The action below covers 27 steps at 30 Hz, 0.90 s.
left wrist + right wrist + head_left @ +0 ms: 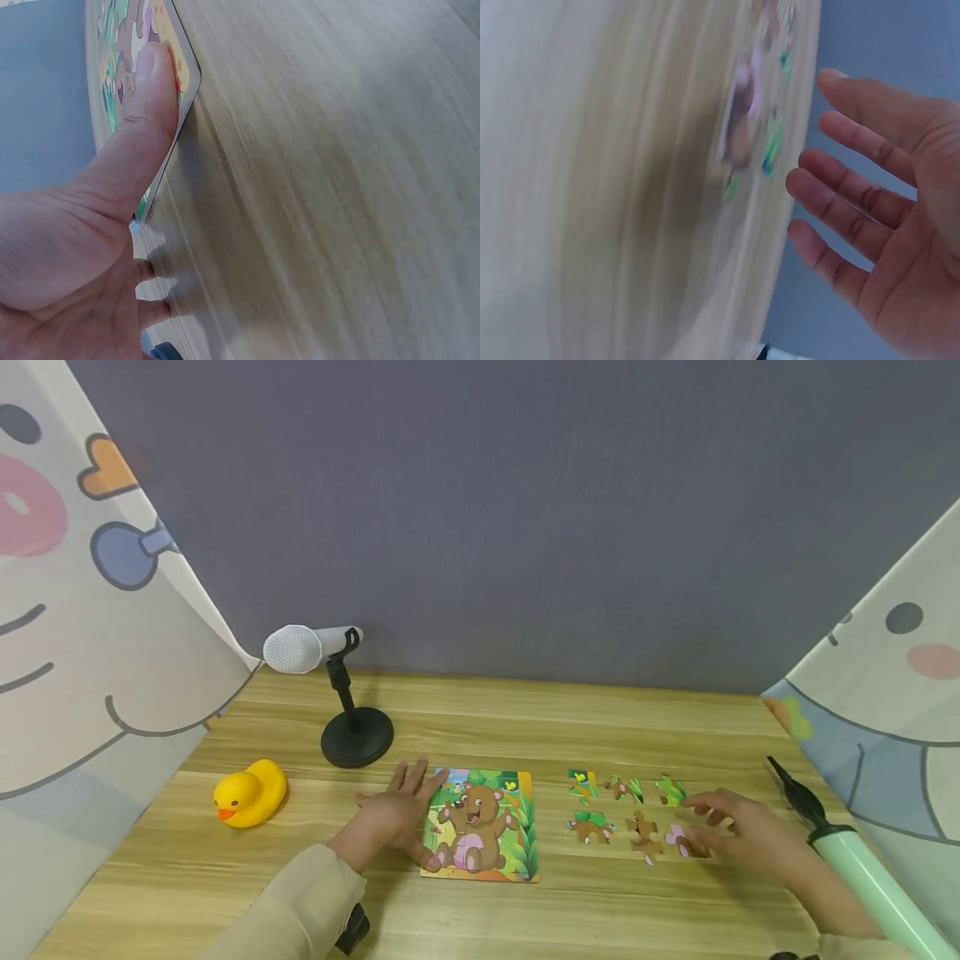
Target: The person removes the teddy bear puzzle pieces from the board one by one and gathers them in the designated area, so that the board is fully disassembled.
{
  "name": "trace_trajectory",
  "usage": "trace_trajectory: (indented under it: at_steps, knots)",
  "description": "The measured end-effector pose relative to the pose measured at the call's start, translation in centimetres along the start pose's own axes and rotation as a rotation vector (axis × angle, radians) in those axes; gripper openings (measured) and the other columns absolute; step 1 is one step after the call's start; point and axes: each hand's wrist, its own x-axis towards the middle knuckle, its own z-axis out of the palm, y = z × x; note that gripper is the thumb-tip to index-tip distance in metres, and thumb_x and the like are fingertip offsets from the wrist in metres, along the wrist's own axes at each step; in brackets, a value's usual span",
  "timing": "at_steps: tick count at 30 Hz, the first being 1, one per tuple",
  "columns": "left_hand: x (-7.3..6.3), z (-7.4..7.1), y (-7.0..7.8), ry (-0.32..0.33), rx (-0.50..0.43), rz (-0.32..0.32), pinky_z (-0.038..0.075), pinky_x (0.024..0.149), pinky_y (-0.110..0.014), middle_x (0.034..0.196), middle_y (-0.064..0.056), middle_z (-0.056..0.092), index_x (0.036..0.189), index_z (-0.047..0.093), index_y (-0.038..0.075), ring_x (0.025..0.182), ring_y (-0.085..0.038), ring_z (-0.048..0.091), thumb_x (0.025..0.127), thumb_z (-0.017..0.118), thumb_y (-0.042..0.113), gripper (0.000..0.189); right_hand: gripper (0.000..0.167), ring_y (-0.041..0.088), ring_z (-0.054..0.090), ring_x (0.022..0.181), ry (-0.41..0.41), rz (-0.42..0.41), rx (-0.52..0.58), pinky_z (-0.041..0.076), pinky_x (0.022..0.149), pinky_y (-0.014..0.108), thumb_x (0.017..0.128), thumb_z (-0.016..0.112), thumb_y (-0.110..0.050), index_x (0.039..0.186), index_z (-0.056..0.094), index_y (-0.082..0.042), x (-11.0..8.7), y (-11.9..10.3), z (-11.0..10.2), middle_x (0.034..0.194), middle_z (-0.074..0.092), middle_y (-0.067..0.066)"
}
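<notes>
A square bear picture puzzle (480, 827) lies flat on the wooden table. My left hand (393, 818) spreads over its left side, the thumb (146, 97) resting on the lower corner and the index finger at the upper left corner. To the right lie several loose puzzle pieces in two rows, among them a yellow and green piece (581, 783), a green piece (670, 791) and a brown piece (642, 837). My right hand (738, 835) is above the pink and brown piece (684, 842), its fingers loosely bent with nothing between them in the right wrist view.
A yellow rubber duck (251, 795) sits at the left. Behind it stands a white microphone (307, 648) on a round black base (357, 737). A pale green pump (873, 868) with a black nozzle lies along the right edge. A grey wall (510, 527) closes the back.
</notes>
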Motion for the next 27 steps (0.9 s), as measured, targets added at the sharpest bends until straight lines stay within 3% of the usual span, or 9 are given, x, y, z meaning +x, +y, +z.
trace_trajectory:
  at_steps: [5, 13, 27]
  knots:
    - [0.1, 0.0, 0.0, -0.005, 0.01, -0.005, 0.028, 0.091, -0.088, 0.167, -0.023, 0.008, 0.162, 0.019, 0.012, 0.153, -0.048, 0.007, 0.065, 0.093, 0.048, 0.127, 0.04, 0.012, 0.061, 0.088, 0.047, -0.062, 0.006, 0.053, 0.069, 0.033, 0.091, 0.079, -0.029, 0.125, 0.069, -0.01, 0.6, -2.6, 0.3, 0.107, 0.066, -0.006]
    - [0.2, 0.0, -0.1, -0.01, 0.013, -0.009, 0.028, 0.091, -0.088, 0.168, -0.023, 0.007, 0.163, 0.018, 0.013, 0.153, -0.047, 0.005, 0.065, 0.093, 0.049, 0.128, 0.041, 0.017, 0.062, 0.091, 0.101, -0.137, 0.067, 0.054, 0.068, 0.034, 0.091, 0.079, -0.028, 0.128, 0.069, -0.012, 2.4, -6.8, 1.4, 0.113, 0.065, -0.002]
    - [0.0, 0.1, -0.1, 0.015, -0.009, 0.0, 0.029, 0.09, -0.088, 0.168, -0.023, 0.008, 0.162, 0.016, 0.01, 0.153, -0.047, 0.007, 0.063, 0.094, 0.046, 0.131, 0.042, 0.022, 0.062, 0.097, 0.073, -0.183, 0.166, 0.05, 0.067, 0.027, 0.09, 0.08, -0.03, 0.126, 0.07, -0.011, 5.1, -12.0, 3.5, 0.115, 0.065, 0.001]
